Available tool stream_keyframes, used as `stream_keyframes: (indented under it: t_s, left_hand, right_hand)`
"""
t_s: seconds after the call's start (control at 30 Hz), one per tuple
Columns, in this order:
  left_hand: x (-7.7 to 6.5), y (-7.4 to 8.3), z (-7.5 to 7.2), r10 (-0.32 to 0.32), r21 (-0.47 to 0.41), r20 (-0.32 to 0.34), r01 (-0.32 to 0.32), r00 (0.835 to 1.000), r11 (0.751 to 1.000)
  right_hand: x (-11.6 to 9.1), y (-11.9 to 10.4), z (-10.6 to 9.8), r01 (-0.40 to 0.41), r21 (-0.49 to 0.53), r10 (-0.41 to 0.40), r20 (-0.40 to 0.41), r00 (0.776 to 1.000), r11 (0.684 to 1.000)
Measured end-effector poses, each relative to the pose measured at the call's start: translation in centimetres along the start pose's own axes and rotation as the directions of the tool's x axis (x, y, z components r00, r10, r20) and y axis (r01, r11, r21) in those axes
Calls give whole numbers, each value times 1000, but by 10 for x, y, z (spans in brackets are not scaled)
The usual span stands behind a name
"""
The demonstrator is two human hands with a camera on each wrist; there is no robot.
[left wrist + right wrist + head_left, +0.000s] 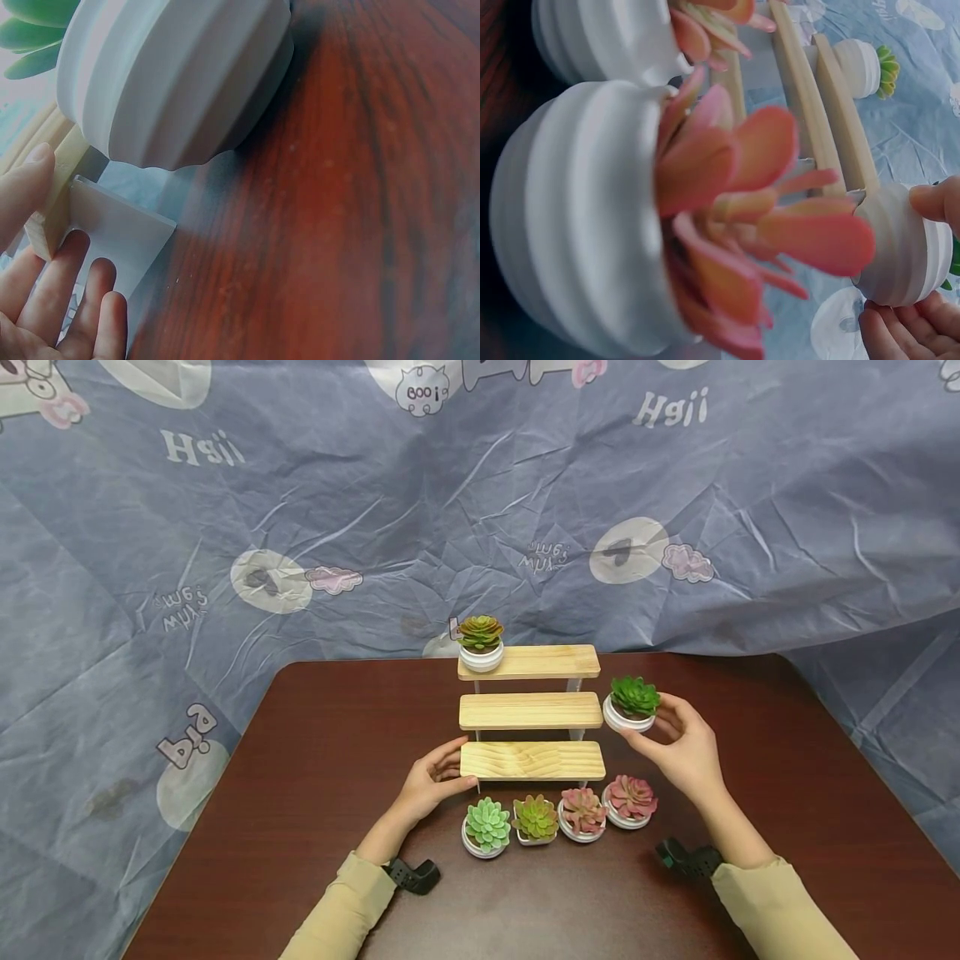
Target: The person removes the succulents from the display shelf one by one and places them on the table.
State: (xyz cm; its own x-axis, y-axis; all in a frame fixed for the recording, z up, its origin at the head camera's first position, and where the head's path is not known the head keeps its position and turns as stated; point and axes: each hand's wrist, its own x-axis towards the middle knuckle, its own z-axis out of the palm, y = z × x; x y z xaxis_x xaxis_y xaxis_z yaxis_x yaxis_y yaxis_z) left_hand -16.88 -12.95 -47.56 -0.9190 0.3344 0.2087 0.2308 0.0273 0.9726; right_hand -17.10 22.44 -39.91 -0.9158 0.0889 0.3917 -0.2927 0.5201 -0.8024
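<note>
My right hand (pixel 686 747) holds a white pot with a dark green succulent (pixel 634 696) in the air, just right of the middle step of a three-step wooden display stand (pixel 531 711). In the right wrist view, thumb and fingers grip that white pot (pixel 900 244) from both sides. At the stand's lower left corner, my left hand (pixel 431 781) pinches the end of the lowest board (pixel 56 199), thumb above and fingers below. On the top step, at its left end, stands a potted olive-green succulent (pixel 481 642).
In front of the stand, a row of potted succulents sits on the dark wood table (pixel 360 718): pale green (pixel 487 825), yellow-green (pixel 536 818), pink (pixel 582 814) and another pink (pixel 631 800). A blue-grey printed cloth (pixel 420 527) hangs behind the table.
</note>
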Motion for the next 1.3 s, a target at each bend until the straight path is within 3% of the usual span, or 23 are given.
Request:
stream_keyframes:
  t_s: [0.2,1.07,1.3]
  left_hand:
    - [0,0,0,-15,-14,-8,15,1000,1000]
    - [0,0,0,-32,-8,-11,32,999,999]
    - [0,0,-1,-33,-5,-11,33,999,999]
  right_hand:
    - [-1,25,2,-32,1,32,4,999,999]
    - [-17,59,3,-135,14,135,20,991,991]
    - [-20,66,1,-153,-28,154,45,987,988]
